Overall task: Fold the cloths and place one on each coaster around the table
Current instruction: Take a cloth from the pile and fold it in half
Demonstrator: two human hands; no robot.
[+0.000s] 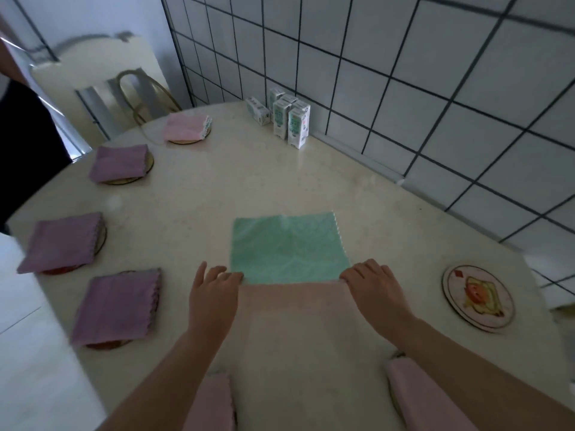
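My fingers (pixel 231 276) are curled on the cloth's lifted edge. My left hand (pixel 214 293) pinches one corner and my right hand (pixel 373 284) the other, and neither holds anything else.

The worktop (pixel 249 181) is a pale rounded slab. The cloth (pixel 289 247) lies on its 6 o'clock side, straight before me. Its green face runs from my fingers toward 12 o'clock, and its pink underside is turned up from them back toward 6. My fingers therefore sit at the two ends of the pink edge, roughly halfway across the cloth.

To fold well, I judge I should carry both corners toward 12 o'clock, level with each other. I would lay them on the far corners so the edges meet, then press the crease flat.

Folded cloths (pixel 119 163) cover coasters from 8 to 11 o'clock, and two pink folded cloths (pixel 420 396) lie by my forearms. The bare coaster (pixel 477 298) at 3 o'clock, well apart from my right hand, looks like this one's place.
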